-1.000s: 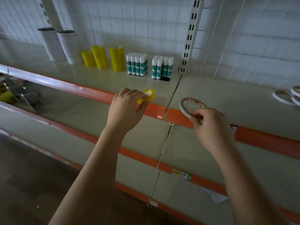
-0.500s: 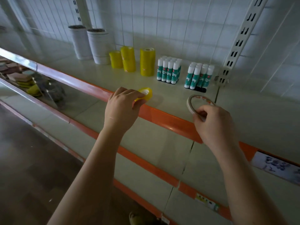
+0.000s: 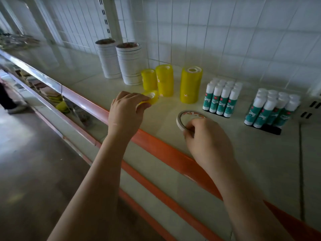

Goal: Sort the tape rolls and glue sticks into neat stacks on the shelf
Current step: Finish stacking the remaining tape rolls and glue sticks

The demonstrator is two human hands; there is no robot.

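Above shelf [image 3: 107, 87]: yellow roll [image 3: 151, 98] in left grip [image 3: 127, 113] fingertips.

This is a shop, a stationery aisle by the look of it. Long cream metal shelves [image 3: 260, 153] run in tiers, each fronted by an orange price-strip rail [image 3: 166, 153], with a white slotted upright [image 3: 106, 20] and a white wire-grid back panel [image 3: 225, 32] behind. Goods stand in retail rows: stacks of white tape rolls [image 3: 129, 63], stacks of yellow tape rolls [image 3: 191, 86] and blocks of white-capped green glue sticks [image 3: 222, 98]. More mixed goods [image 3: 52, 94] fill the lower shelf above a grey floor [image 3: 26, 162].
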